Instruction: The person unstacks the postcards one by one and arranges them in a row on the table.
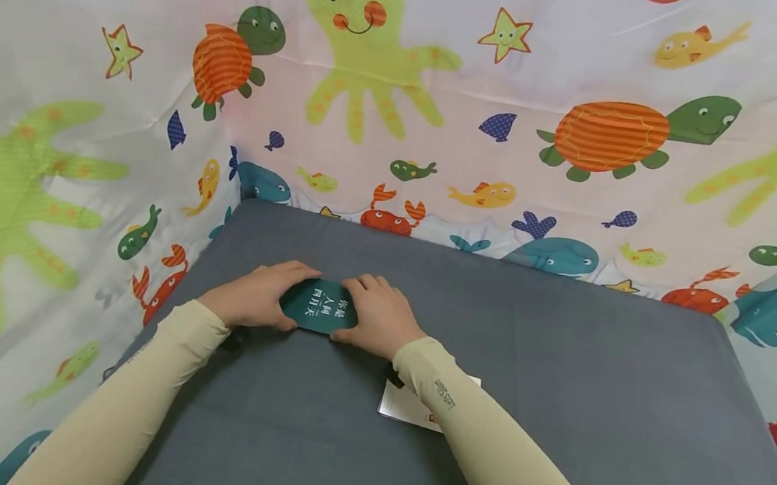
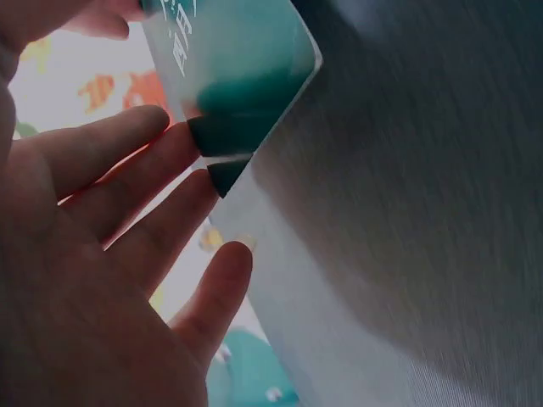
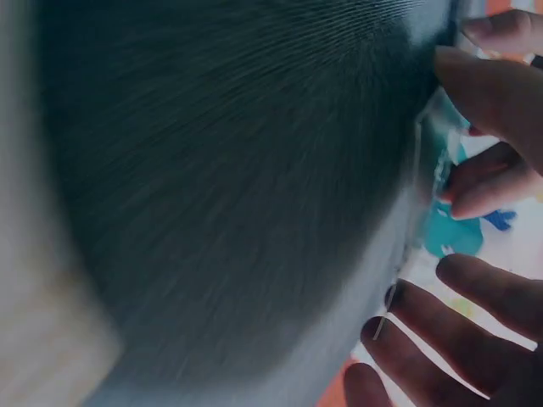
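Observation:
A dark green card point(image 1: 307, 313) with white Chinese characters is held by both hands above the grey tabletop. My left hand point(image 1: 258, 295) grips its left end, the thumb at the near edge and the fingers at the far edge. My right hand point(image 1: 381, 318) holds the right end the same way. In the left wrist view, fingertips touch a glossy green corner of the card point(image 2: 254, 64). The right wrist view shows the card edge-on and thin point(image 3: 418, 178), with fingertips along it.
A white card point(image 1: 408, 407) with a small red mark lies on the grey cloth-covered table point(image 1: 591, 402), partly hidden under the right forearm. A white curtain point(image 1: 468, 141) printed with sea animals stands along the table's back and sides.

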Available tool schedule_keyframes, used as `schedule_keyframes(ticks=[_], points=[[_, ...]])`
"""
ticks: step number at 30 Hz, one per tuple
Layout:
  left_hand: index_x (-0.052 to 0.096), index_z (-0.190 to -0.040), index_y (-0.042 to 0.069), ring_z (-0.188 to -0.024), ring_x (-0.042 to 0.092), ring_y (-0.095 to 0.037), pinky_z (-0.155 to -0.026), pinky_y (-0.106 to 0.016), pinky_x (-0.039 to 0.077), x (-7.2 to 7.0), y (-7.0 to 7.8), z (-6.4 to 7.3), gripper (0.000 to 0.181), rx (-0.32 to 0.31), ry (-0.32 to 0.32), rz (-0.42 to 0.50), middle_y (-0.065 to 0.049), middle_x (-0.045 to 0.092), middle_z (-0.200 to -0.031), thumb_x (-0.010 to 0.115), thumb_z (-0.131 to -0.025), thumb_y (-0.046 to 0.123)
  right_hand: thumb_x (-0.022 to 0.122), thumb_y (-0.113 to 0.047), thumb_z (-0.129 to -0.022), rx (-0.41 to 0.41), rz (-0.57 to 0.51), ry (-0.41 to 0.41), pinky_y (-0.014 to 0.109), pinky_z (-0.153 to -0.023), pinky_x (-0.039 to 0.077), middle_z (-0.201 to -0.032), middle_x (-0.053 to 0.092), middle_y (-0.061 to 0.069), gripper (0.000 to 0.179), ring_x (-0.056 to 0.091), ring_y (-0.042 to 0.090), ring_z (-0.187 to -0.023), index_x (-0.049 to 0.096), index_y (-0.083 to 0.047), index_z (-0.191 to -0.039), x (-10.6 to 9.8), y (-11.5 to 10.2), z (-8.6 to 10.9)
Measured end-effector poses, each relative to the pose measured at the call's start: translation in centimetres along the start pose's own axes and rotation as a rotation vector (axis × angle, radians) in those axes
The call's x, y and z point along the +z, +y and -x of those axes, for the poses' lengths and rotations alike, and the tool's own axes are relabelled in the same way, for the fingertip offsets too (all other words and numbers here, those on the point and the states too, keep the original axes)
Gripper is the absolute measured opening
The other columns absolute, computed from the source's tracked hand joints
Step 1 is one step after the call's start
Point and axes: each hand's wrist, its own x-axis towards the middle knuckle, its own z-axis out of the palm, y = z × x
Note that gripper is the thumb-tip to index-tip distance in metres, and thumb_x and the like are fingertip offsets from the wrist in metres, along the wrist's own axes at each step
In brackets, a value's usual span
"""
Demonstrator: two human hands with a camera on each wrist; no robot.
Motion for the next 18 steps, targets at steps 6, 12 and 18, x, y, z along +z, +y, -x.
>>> schedule_keyframes(ticks=[6,12,18], points=[[0.042,-0.166,0.015,-0.142,0.051,-0.04,-0.116,-0.067,0.044,-1.2,-2.0,0.2,0.094,-0.04,-0.024,0.031,-0.012,0.043,-0.169,0.089,-0.085,0.018,0.084,-0.062,-0.087,0.008,0.005,-0.006,0.046,-0.114,0.054,-0.15,0.062,0.004,0.088,0.058,0.024,-0.134,0.055,-0.017,-0.157,0.9,-1.6,-2.6],[0.039,-0.167,0.011,-0.143,0.052,-0.038,-0.117,-0.06,0.048,-1.4,-3.1,0.5,0.094,-0.039,-0.045,0.076,-0.014,0.043,-0.169,0.087,-0.087,0.014,0.084,-0.06,-0.089,0.022,-0.008,-0.022,0.045,-0.115,0.053,-0.153,0.062,0.004,0.086,0.058,0.025,-0.136,0.055,-0.017,-0.157,1.7,-2.4,-3.4],[0.039,-0.168,0.011,-0.146,0.049,-0.039,-0.118,-0.06,0.046,-1.4,-4.2,0.5,0.095,-0.046,-0.055,0.107,-0.017,0.043,-0.169,0.088,-0.087,0.013,0.082,-0.06,-0.09,0.018,-0.031,-0.029,0.044,-0.115,0.053,-0.154,0.061,0.004,0.083,0.058,0.024,-0.136,0.056,-0.016,-0.156,2.2,-2.5,-3.7]])
